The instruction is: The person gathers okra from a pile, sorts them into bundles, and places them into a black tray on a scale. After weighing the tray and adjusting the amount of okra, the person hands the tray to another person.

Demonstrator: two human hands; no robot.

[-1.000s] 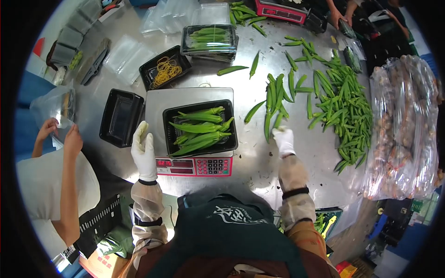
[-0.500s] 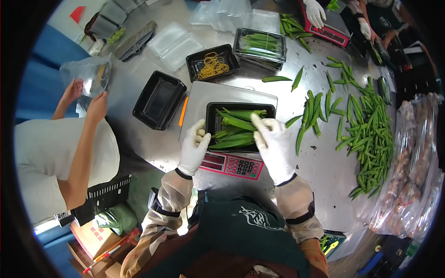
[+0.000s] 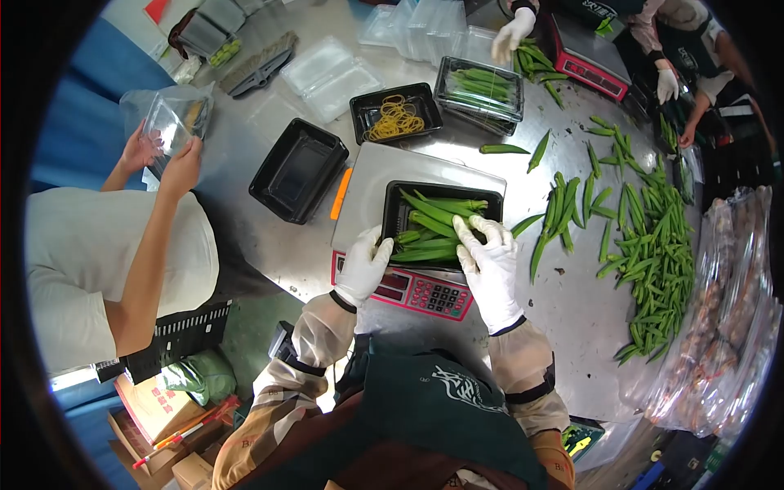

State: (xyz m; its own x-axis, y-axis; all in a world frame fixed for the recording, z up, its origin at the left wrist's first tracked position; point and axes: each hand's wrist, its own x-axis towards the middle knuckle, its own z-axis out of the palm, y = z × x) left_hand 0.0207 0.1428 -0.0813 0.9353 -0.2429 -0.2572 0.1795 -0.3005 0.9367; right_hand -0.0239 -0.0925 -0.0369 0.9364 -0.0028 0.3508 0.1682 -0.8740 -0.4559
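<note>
A black tray [image 3: 394, 214] with green okra pods [image 3: 433, 222] in it rests on the metal pan of a red scale [image 3: 433, 296]. My right hand [image 3: 490, 265], in a white glove, touches the pods' stem ends at the tray's right side, fingers apart and bent over them. At the tray's lower left corner is my left hand [image 3: 363, 265], also gloved, fingers apart and slightly curled, holding nothing. Loose okra lies right of the scale, with a large pile [image 3: 653, 261] farther right.
An empty black tray [image 3: 298, 171], a tray of yellow rubber bands [image 3: 396, 117], clear lids [image 3: 327, 77] and a covered okra pack [image 3: 480, 88] lie beyond. A person at left holds a plastic bag [image 3: 167, 118]. Co-workers' gloved hands are at the top right.
My right hand has lowered onto the pods, its fingers now spread over their ends. The view has shifted slightly, moving the table's things rightward. A co-worker's gloved hand has moved toward the okra at the top.
</note>
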